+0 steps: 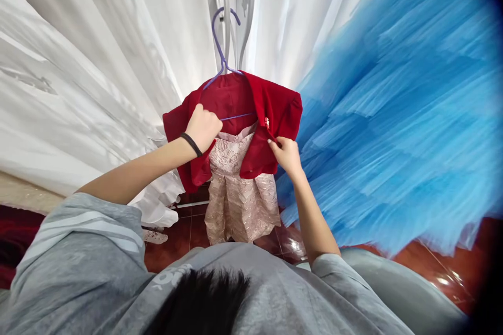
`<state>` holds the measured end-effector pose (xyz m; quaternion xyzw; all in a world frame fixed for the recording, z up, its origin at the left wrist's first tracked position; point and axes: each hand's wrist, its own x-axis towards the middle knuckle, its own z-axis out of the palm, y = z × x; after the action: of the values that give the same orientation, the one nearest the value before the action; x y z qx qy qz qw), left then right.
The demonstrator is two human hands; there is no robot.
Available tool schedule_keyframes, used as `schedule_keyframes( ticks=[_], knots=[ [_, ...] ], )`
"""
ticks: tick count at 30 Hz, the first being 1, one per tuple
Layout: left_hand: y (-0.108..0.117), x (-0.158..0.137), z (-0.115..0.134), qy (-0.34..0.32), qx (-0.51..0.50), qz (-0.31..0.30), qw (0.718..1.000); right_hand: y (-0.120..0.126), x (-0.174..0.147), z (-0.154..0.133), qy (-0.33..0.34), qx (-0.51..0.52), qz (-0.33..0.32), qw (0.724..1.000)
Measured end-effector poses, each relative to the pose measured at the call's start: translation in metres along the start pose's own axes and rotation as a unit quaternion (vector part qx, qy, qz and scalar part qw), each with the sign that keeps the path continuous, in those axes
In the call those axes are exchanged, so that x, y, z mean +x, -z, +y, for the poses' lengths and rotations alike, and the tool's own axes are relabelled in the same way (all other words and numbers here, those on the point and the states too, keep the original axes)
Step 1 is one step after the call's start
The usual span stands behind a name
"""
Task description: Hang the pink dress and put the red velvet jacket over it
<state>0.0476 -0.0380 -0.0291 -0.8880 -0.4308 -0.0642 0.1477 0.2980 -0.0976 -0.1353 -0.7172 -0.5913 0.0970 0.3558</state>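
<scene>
A short red jacket (281,107) hangs on a purple hanger (217,36) in front of me, its front edges spread apart. Under it shows a pale pink dress (243,204) with a shiny raised pattern. My left hand (204,128), with a black band at the wrist, is closed at the jacket's left front edge; its fingertips are hidden from me. My right hand (286,154) pinches the opposite front edge between thumb and fingers. Just above that hand sits a small pearly trim (267,123) on the red cloth.
White gowns (106,47) hang on the left and behind. A large blue tulle skirt (401,115) fills the right side. Behind the hanger's hook stands a white ornamental metal frame (239,0). The floor (168,251) has glossy reddish tiles.
</scene>
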Motion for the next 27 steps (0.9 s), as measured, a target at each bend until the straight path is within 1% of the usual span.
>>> schedule_keyframes(
  ticks=[1, 2, 3, 5, 7, 8, 9, 12, 13, 15, 17, 18, 19, 21, 23, 25, 27],
  knots=[
    [0.003, 0.001, -0.003, -0.013, 0.003, 0.009, 1.000, 0.005, -0.002, 0.005, 0.004, 0.021, 0.021, 1.000],
    [0.004, 0.002, -0.004, -0.030, 0.017, 0.005, 0.999, 0.008, -0.005, 0.010, 0.008, 0.043, 0.035, 0.998],
    [0.003, 0.002, -0.005, -0.052, 0.039, -0.011, 0.998, 0.009, -0.008, 0.014, 0.012, 0.061, 0.037, 0.997],
    [-0.005, 0.004, -0.001, -0.090, 0.092, -0.060, 0.990, 0.008, -0.013, 0.020, 0.010, 0.077, 0.013, 0.997],
    [-0.018, 0.004, 0.008, -0.091, 0.153, -0.112, 0.978, 0.005, -0.017, 0.025, -0.006, 0.075, -0.010, 0.997],
    [-0.025, 0.004, 0.012, -0.084, 0.177, -0.124, 0.973, 0.004, -0.017, 0.028, -0.016, 0.072, -0.008, 0.997],
    [-0.030, 0.004, 0.016, -0.079, 0.190, -0.120, 0.971, 0.003, -0.018, 0.030, -0.024, 0.072, 0.000, 0.997],
    [-0.041, 0.004, 0.019, -0.102, 0.171, -0.064, 0.978, 0.004, -0.017, 0.035, -0.023, 0.082, 0.029, 0.996],
    [-0.042, 0.004, 0.016, -0.100, 0.160, -0.058, 0.980, 0.004, -0.017, 0.036, -0.020, 0.088, 0.032, 0.995],
    [-0.036, 0.004, 0.010, -0.074, 0.154, -0.091, 0.981, 0.003, -0.016, 0.038, -0.017, 0.102, 0.030, 0.994],
    [-0.020, 0.006, 0.004, -0.071, 0.149, -0.136, 0.977, 0.003, -0.016, 0.038, -0.017, 0.116, 0.030, 0.993],
    [-0.010, 0.008, 0.004, -0.091, 0.135, -0.147, 0.976, 0.004, -0.016, 0.037, -0.015, 0.122, 0.032, 0.992],
    [0.002, 0.011, 0.005, -0.120, 0.110, -0.144, 0.976, 0.006, -0.017, 0.035, -0.013, 0.127, 0.035, 0.991],
    [0.022, 0.020, 0.012, -0.162, 0.049, -0.104, 0.980, 0.015, -0.021, 0.026, -0.005, 0.138, 0.038, 0.990],
    [0.034, 0.035, 0.023, -0.153, 0.011, -0.070, 0.986, 0.029, -0.032, 0.008, 0.001, 0.142, 0.057, 0.988],
    [0.033, 0.052, 0.034, -0.119, 0.015, -0.089, 0.989, 0.040, -0.050, -0.018, 0.008, 0.129, 0.118, 0.985],
    [0.025, 0.068, 0.041, -0.096, 0.018, -0.128, 0.987, 0.037, -0.068, -0.051, 0.023, 0.097, 0.179, 0.979]
  ],
)
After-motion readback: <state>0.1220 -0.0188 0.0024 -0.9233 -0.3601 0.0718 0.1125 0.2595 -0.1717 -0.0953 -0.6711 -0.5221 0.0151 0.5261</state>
